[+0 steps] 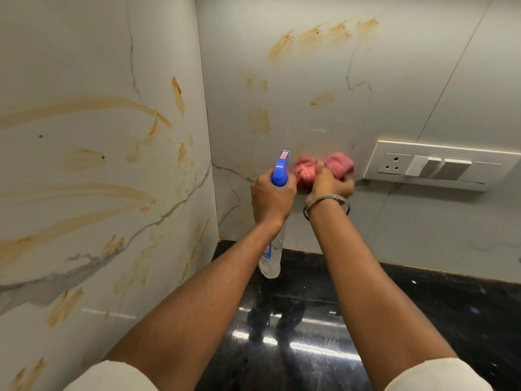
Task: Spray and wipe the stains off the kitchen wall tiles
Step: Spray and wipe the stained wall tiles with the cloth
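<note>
my right hand [332,185] is clenched on the pink cloth [324,168], bunched and pressed against the back wall [310,66] just beside the switch plate [434,165]. my left hand [272,198] is wrapped around the neck of the spray bottle [277,210], nozzle up and pointing at the wall, the clear body hanging down over the black counter [423,306]. the patch under the cloth looks nearly clean, so i judge this stretch is almost done. to wipe well, i should keep the cloth flat enough to spread pressure, and keep it off the socket holes so no wet gets in. the orange stains [310,35] higher on this wall and the long smears [84,105] on the side wall are untouched; those need spray first, then firm overlapping strokes, turning the cloth to a fresh face as it soils.
</note>
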